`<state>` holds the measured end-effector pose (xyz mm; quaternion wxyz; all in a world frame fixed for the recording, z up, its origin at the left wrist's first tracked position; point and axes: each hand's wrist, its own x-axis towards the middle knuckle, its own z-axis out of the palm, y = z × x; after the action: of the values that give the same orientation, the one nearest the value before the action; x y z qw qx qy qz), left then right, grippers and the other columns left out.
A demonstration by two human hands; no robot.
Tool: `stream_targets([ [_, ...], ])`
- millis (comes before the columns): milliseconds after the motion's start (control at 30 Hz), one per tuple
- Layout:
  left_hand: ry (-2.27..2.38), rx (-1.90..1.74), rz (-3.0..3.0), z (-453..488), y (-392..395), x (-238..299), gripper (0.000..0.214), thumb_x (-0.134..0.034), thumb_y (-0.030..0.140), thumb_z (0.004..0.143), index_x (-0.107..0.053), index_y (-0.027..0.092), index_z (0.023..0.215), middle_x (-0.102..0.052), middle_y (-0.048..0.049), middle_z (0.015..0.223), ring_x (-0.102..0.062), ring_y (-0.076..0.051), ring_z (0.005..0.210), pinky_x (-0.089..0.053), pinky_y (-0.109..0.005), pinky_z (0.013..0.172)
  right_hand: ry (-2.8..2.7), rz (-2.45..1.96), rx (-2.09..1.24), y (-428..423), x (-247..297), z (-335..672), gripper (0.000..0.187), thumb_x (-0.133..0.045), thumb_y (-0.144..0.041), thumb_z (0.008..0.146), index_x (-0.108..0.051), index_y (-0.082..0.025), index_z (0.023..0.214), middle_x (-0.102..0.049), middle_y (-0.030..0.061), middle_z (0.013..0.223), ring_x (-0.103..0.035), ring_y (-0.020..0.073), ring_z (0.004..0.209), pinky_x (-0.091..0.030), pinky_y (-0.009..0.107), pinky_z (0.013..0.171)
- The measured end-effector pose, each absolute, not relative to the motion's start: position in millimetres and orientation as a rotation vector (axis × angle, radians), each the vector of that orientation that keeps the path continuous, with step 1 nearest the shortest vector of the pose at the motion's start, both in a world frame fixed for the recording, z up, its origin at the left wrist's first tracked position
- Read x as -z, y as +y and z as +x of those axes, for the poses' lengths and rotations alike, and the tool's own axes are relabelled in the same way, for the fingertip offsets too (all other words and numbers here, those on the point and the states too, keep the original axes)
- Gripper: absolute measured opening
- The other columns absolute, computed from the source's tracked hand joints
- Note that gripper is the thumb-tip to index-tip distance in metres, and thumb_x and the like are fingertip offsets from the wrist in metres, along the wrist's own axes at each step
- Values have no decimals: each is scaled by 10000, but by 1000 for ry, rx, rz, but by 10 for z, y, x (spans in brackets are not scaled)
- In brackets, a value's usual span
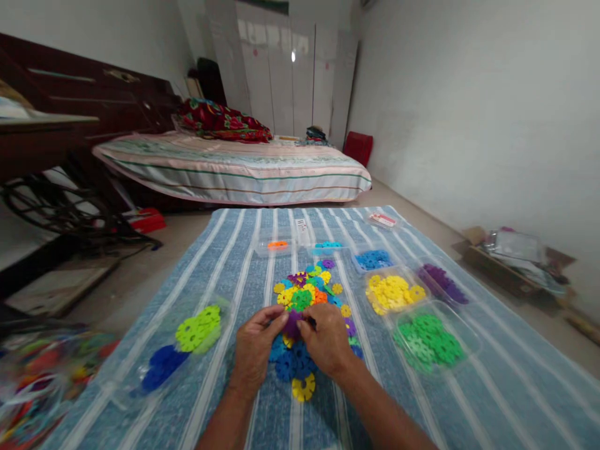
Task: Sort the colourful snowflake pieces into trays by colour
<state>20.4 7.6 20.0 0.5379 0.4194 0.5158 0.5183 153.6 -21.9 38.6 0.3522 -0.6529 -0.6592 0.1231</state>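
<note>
Between both hands is a purple notched plastic disc point(293, 324). My left hand point(257, 340) pinches its left side with thumb and fingers. My right hand point(328, 337) grips it from the right, fingers curled in. Around and beyond my hands spreads a pile of mixed discs, among them a green disc point(301, 300) and an orange disc point(320, 296). Blue discs point(293, 362) lie beneath my hands. Closest to me is a yellow disc point(304, 387). Whether the purple piece is one disc or more I cannot tell.
To the right, clear tubs hold yellow discs point(394, 294), green discs point(429, 340), purple discs point(443, 282) and blue discs point(374, 259). At the left, a container point(220, 312) holds lime and dark blue discs. A striped cloth point(187, 312) covers the table; a bed point(244, 172) stands beyond.
</note>
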Motion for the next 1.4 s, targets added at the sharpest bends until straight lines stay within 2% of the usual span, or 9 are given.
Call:
stream_targets([
  [167,1250,-1225,1049,210,91,-210,414,-721,403,579,-650,139,890,-694,-61,929,-641,-188,780,-514,-260,673,-1541,-1568,-335,-368,-584,1895,124,-551,-244,760,-665,-216,719,-668,-10,701,-588,145,699,-417,260,676],
  [367,1303,-1199,1209,194,120,-117,392,-672,436,619,-659,146,882,-700,-57,894,-640,-197,802,-513,-269,691,-1362,-1728,319,-487,-843,3157,244,-531,-381,772,-676,-190,816,-692,46,789,-616,184,736,-439,304,727],
  [467,1361,-1173,1337,193,124,-85,351,-651,431,645,-664,162,871,-703,-43,851,-638,-192,814,-506,-266,718,-1307,-1960,689,-457,-869,3852,328,-485,-414,790,-686,-157,820,-675,86,751,-593,206,680,-404,305,627],
  [567,1392,-1162,1414,196,122,-66,330,-633,424,661,-667,171,869,-703,-39,851,-639,-190,814,-503,-270,736,-1292,-2257,868,-400,-811,4359,315,-463,-355,807,-695,-142,824,-660,113,715,-566,212,626,-339,303,560],
  [733,1395,-1179,1457,202,112,-47,320,-617,422,668,-672,168,855,-706,-39,846,-641,-189,807,-498,-290,774,-1362,-2435,804,-392,-668,4470,324,-470,-389,811,-692,-154,802,-653,118,682,-532,193,547,-283,288,511],
  [900,1426,-1164,1503,201,108,-30,311,-618,406,676,-674,169,869,-705,-43,879,-637,-191,845,-486,-297,811,-1575,-1906,697,-537,-620,3672,356,-407,-384,848,-669,-155,777,-669,98,749,-592,194,697,-408,297,642],
  [1000,1436,-1158,1518,203,105,-29,297,-617,399,676,-677,174,860,-705,-38,870,-637,-192,840,-488,-298,807,-1842,-1701,354,-620,-594,3028,279,-401,-309,870,-649,-183,867,-673,66,854,-596,163,798,-425,277,760],
  [1167,1421,-1171,1509,213,87,-54,296,-609,398,678,-678,171,856,-704,-38,853,-638,-186,815,-489,-297,800,-2130,-1966,-114,-627,-428,2372,176,-481,-244,838,-629,-194,918,-648,55,889,-568,189,863,-403,268,736],
  [1400,1416,-1172,1512,221,64,-100,284,-605,382,679,-676,169,854,-701,-32,853,-634,-182,825,-482,-290,814,-2140,-1986,-21,-592,-176,2360,246,-395,-209,892,-636,-187,850,-636,55,805,-550,161,808,-352,247,725],
])
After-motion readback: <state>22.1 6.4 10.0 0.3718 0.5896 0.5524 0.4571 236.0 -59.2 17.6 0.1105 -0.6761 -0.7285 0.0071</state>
